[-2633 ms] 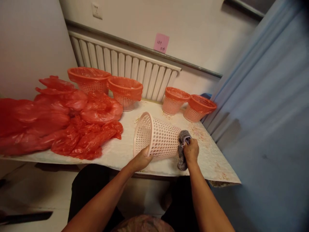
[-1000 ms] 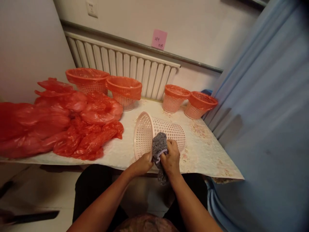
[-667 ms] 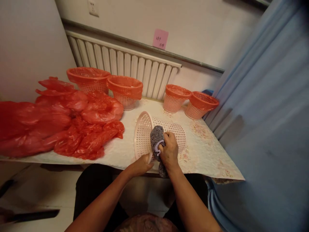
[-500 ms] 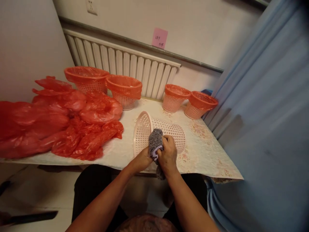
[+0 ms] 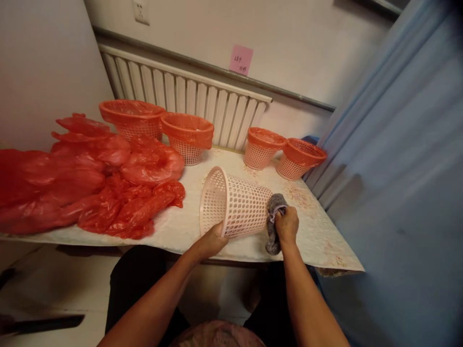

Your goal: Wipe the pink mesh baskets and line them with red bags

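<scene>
A pale pink perforated plastic wastebasket (image 5: 248, 205) lies on its side on the table, its mouth facing left. My left hand (image 5: 212, 240) grips the lower part of its rim, thumb on the near side. In my right hand (image 5: 287, 224) is a bunched grey cloth (image 5: 274, 243) with a light purple edge. The cloth is against the basket's base at the right end. My right fingers are closed round it and partly hidden by it.
Crumpled red plastic bags (image 5: 119, 193) cover the table's left side. Baskets lined with red bags, such as this one (image 5: 188, 137) and another (image 5: 300, 156), stand along the back near the radiator (image 5: 202, 103). A blue curtain (image 5: 390, 159) hangs at the right.
My right hand has moved right with the cloth, from near the basket's rim to its base. My left hand has stayed by the rim.
</scene>
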A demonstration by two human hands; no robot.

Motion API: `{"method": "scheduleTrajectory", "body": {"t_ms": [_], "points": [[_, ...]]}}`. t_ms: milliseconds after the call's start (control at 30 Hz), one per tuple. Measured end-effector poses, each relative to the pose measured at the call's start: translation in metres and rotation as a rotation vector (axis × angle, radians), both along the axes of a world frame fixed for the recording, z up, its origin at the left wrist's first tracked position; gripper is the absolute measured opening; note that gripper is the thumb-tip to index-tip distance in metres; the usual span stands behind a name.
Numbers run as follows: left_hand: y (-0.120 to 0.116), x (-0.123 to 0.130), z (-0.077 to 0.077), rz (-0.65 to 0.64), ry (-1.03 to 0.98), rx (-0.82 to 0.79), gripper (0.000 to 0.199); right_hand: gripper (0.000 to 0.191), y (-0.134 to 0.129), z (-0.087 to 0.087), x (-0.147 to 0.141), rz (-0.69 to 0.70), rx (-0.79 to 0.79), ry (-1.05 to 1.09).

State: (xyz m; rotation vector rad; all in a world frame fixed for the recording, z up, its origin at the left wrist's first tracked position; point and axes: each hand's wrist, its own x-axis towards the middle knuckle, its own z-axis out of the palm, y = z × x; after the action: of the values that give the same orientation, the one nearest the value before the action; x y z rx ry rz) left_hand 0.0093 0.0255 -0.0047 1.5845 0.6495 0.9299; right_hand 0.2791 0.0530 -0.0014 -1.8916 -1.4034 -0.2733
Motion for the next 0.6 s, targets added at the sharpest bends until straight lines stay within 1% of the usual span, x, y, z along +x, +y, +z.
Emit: {"method": "scheduleTrajectory", "body": {"t_ms": [67,133,233,300,367,433,500,600], "points": [[0.002,0.001,-0.001,-0.022,0.002,0.003,0.046,0.012,-0.017,-0.01,-0.013,0.021,0.029,0.018],[0.002,0.002,0.0,-0.04,0.001,0.009,0.042,0.009,-0.033,-0.015,-0.038,0.076,0.056,0.049],[0.002,0.002,0.003,-0.031,0.009,0.031,0.041,0.009,-0.051,-0.011,-0.081,0.232,0.104,0.097],[0.001,0.001,0.003,-0.003,0.064,0.044,0.04,0.017,-0.058,-0.002,-0.105,0.35,0.13,0.126],[-0.001,-0.003,0.0,0.017,0.146,0.059,0.038,0.026,-0.059,0.011,-0.121,0.429,0.144,0.126],[-0.003,-0.006,-0.006,0.007,0.202,0.082,0.037,0.033,-0.054,0.026,-0.13,0.47,0.148,0.09],[-0.004,-0.01,-0.015,-0.03,0.217,0.115,0.041,0.039,-0.046,0.039,-0.134,0.491,0.147,0.047],[-0.006,-0.014,-0.026,-0.069,0.222,0.13,0.044,0.042,-0.034,0.052,-0.137,0.494,0.133,0.006]]}}
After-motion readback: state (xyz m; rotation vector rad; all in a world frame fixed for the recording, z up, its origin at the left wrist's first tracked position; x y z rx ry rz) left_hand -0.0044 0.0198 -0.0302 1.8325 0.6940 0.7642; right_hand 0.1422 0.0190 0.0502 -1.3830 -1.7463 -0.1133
